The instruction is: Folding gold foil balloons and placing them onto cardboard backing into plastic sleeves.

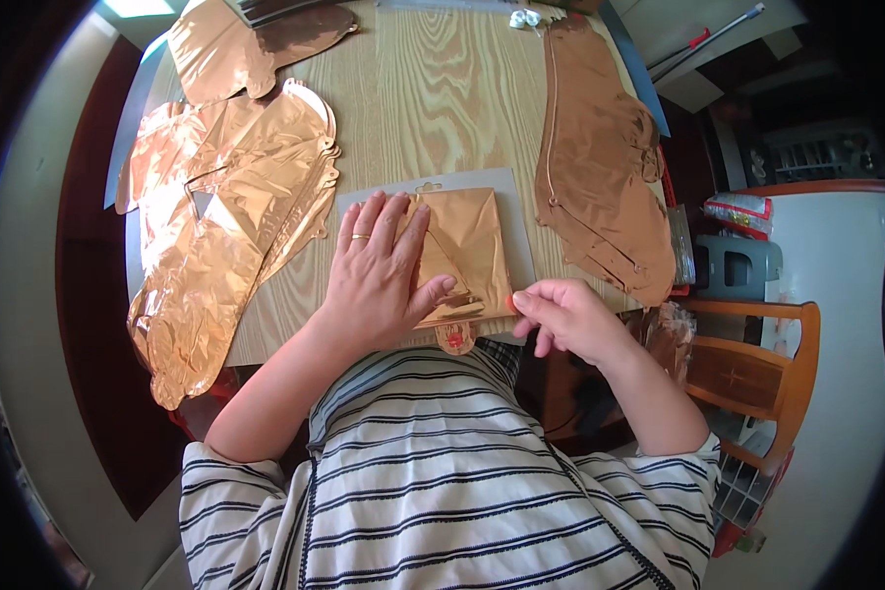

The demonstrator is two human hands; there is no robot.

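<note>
A flat foil balloon in shiny rose gold is folded into a rectangle on a grey card with a hang hole, at the table's near edge. My left hand, a ring on one finger, presses flat on its left half with fingers stretched. A rounded foil tab with a red mark sticks out below. At the fold's lower right corner my right hand has thumb and forefinger pinched together. A small orange-red bit shows at their tips; I cannot tell what it is.
Unfolded foil balloons lie stacked on the left, overhanging the wooden table. Another foil stack lies on the right, with small white pieces beyond it. A wooden chair stands right of the table.
</note>
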